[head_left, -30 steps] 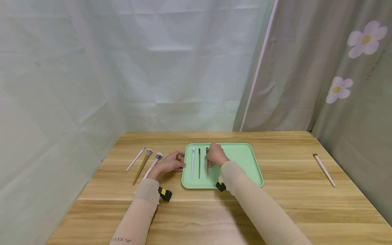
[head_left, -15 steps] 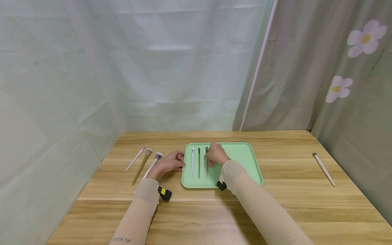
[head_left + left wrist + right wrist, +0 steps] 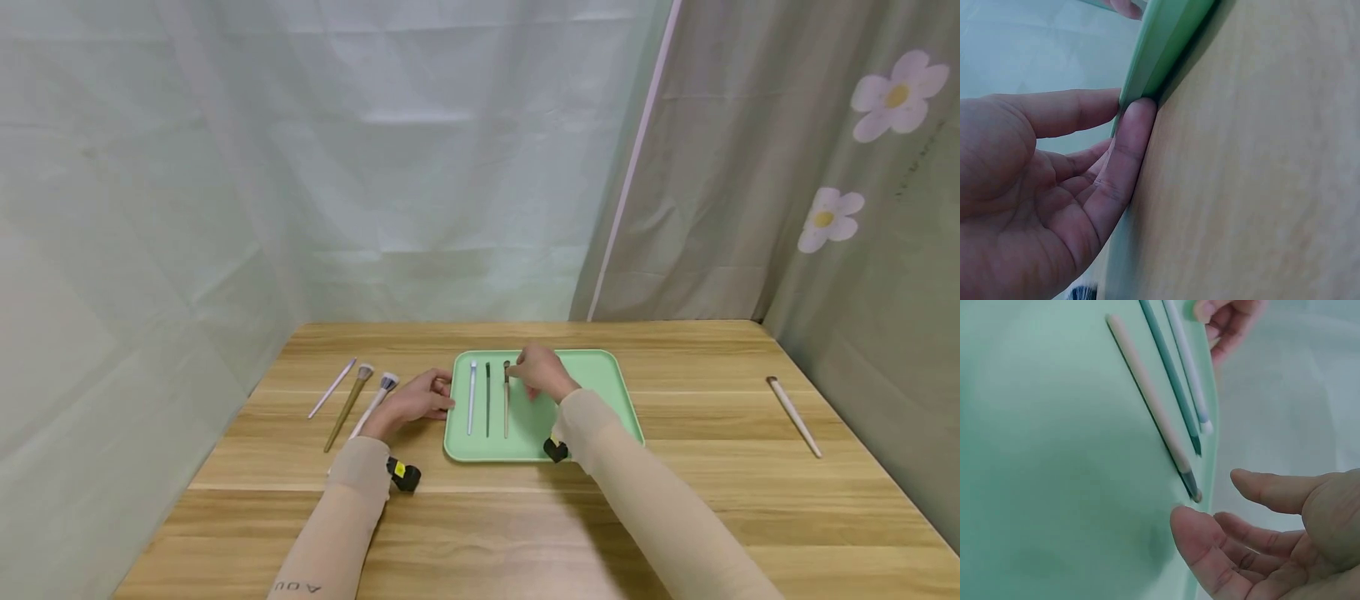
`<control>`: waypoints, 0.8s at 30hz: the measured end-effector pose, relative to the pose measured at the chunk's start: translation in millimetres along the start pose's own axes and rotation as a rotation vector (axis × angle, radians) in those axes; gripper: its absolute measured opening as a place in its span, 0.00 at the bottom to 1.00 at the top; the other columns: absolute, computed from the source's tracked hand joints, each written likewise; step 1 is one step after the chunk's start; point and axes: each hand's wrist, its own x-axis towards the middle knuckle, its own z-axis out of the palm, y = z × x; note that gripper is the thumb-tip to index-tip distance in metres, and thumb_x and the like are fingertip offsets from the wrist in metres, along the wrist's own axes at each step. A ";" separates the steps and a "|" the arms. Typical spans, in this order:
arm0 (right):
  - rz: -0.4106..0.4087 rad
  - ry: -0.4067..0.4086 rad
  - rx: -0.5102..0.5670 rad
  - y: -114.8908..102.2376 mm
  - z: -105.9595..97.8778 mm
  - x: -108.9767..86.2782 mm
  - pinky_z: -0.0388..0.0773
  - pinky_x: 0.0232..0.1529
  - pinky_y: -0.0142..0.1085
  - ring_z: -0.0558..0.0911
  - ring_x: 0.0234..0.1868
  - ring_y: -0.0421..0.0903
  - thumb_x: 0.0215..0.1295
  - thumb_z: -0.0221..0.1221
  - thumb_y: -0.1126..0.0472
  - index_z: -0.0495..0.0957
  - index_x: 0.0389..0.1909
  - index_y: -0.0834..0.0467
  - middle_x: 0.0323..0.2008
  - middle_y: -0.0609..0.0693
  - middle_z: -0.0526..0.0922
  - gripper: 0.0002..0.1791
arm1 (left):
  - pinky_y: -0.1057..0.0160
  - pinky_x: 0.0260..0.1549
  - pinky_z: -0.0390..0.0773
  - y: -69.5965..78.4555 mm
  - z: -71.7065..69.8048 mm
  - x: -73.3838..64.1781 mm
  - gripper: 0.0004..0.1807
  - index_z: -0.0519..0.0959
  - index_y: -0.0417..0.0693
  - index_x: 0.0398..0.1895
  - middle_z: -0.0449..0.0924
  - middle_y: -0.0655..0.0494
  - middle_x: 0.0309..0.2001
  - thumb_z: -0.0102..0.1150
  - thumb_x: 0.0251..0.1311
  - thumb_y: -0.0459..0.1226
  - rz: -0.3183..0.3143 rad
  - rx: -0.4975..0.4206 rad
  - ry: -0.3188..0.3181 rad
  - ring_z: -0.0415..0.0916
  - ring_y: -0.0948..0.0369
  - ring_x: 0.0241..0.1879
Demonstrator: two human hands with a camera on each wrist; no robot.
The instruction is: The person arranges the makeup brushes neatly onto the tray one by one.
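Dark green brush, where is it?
Head view: the dark green brush lies on the left half of the tray, between the white-tipped brush and the pinkish brush.

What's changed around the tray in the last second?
The right hand has let go of the pink-handled brush and shifted slightly right. That brush stays in place on the tray; the left hand stays at the tray's left rim.

My mint-green tray, my beige sleeves
I see a pinkish-beige brush, a tan wood-grained table, yellow-centred white flowers on grey curtain.
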 end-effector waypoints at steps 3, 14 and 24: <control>-0.014 -0.002 0.001 2.4 -5.8 -1.3 0.86 0.30 0.41 0.80 0.18 0.48 0.75 0.63 0.58 0.79 0.55 0.68 0.26 0.58 0.81 0.18 | 0.63 0.43 0.85 0.6 0.3 -0.1 0.31 0.58 0.27 0.72 0.69 0.43 0.48 0.57 0.71 0.26 -0.008 -0.005 0.007 0.74 0.57 0.42; -0.166 -0.033 0.041 21.3 -30.3 -14.5 0.87 0.35 0.45 0.83 0.33 0.57 0.76 0.61 0.61 0.78 0.53 0.66 0.42 0.64 0.83 0.13 | 0.64 0.42 0.85 1.7 0.7 -1.7 0.31 0.59 0.27 0.72 0.69 0.43 0.47 0.58 0.69 0.25 -0.006 -0.015 0.007 0.74 0.58 0.41; -0.215 -0.073 0.100 46.6 -55.1 -20.1 0.87 0.41 0.48 0.84 0.41 0.61 0.76 0.60 0.62 0.77 0.58 0.70 0.46 0.66 0.82 0.17 | 0.63 0.42 0.85 2.1 0.5 -1.8 0.31 0.59 0.27 0.72 0.69 0.43 0.47 0.58 0.70 0.26 -0.002 -0.004 0.006 0.74 0.58 0.41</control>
